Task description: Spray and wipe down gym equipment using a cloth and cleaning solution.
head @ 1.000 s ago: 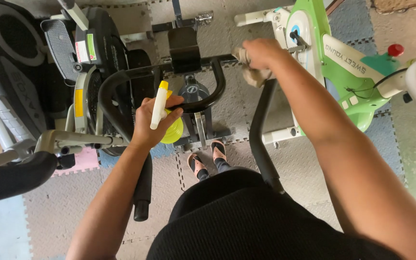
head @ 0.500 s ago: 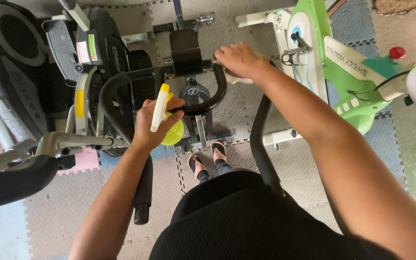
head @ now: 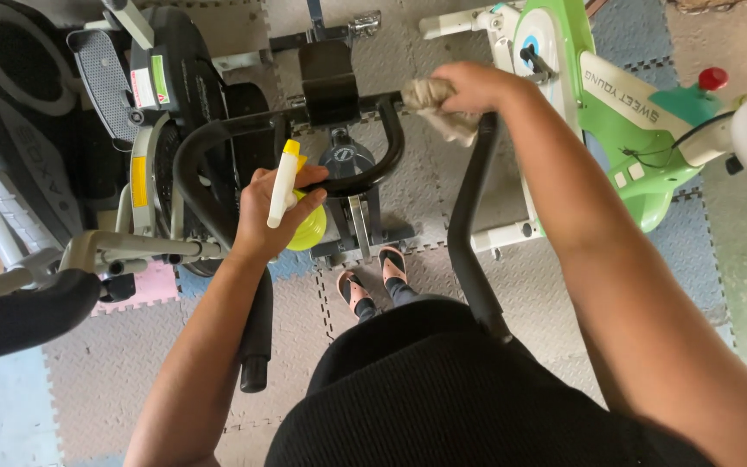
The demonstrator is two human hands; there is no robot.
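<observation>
Both hands are closed on something: the right hand [head: 477,86] is bunched around a beige cloth [head: 437,108] and presses it onto the black handlebar [head: 365,177] of the exercise bike; the left hand [head: 263,216] is wrapped round a yellow-green spray bottle [head: 304,227], fingers curled about its body and white-and-yellow nozzle [head: 284,182].

Taking the handlebar as landmark, largest first. A green and white exercise machine [head: 624,112] stands beyond its right end, and a black and grey machine [head: 62,138] crowds its left side. The handlebar's long axis runs left to right across the view, with a curved loop bowing toward the person at the middle. Below that loop, the person's sandalled feet [head: 372,281] rest on the grey foam floor mat [head: 131,363].

The bottle sits just left of the loop, touching or nearly touching it. Its long axis is roughly upright in the view, slightly tilted, nozzle end pointing away from the person. The cloth lies at the right end of the bar, with loose folds hanging just beneath.

Risks, as I judge them: the dangling cloth could snag on the bar's clamp or slip out of the fist; the bottle, held so close to the loop, could knock against it and spray unintentionally.
</observation>
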